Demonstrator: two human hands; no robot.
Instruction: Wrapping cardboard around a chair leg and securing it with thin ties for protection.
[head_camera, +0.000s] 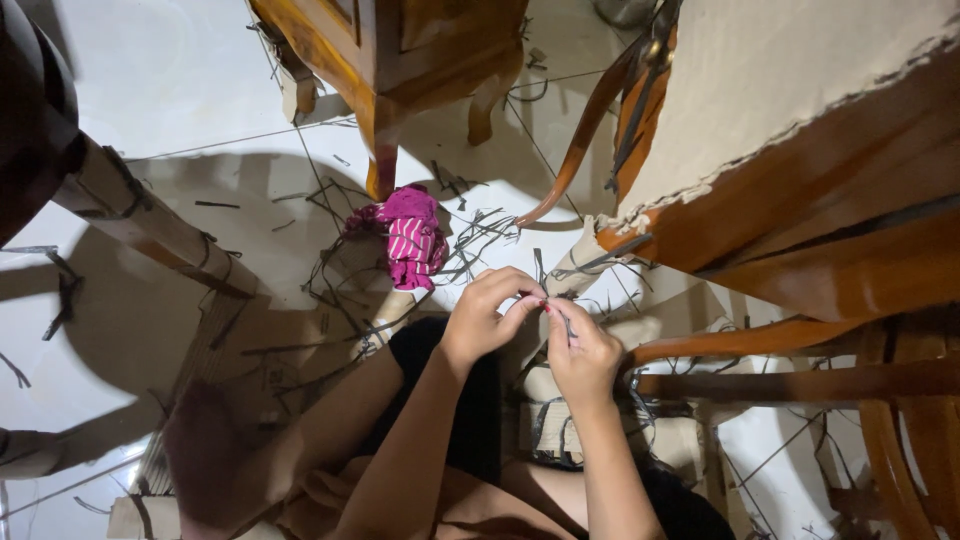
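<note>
1. At the bottom of the view, about six o'clock, two bare forearms rise from the person's lap, over black clothing (470, 400) and a tan cloth (330, 500).
2. Just above centre the left hand (487, 312) and the right hand (583, 352) meet fingertip to fingertip. Both are pinched narrow on a thin dark strand (570, 326), which shows as a short sliver beside the right thumb; its full length cannot be made out.
3. Below the hands, around five o'clock, lies pale woven webbing (560, 420) with more dark strands looped over it.
4. At three o'clock from the hands a wooden chair (800, 230) fills the right side, its orange-brown rails running out to the edge and its pale seat underside (770, 80) facing the camera at one o'clock.
5. At eleven o'clock from the hands, well apart from them, a pink striped cloth (412, 238) lies bunched on the floor.
6. Around that cloth, loose dark scraps (330, 270) are scattered in a tangle over the white tiled floor (170, 90).
7. At nine o'clock a pale wooden leg (150, 225) slants across the floor, wound with dark strips.
8. Farthest off, at twelve o'clock, stands a brown wooden cabinet (400, 50) on curved legs.
</note>
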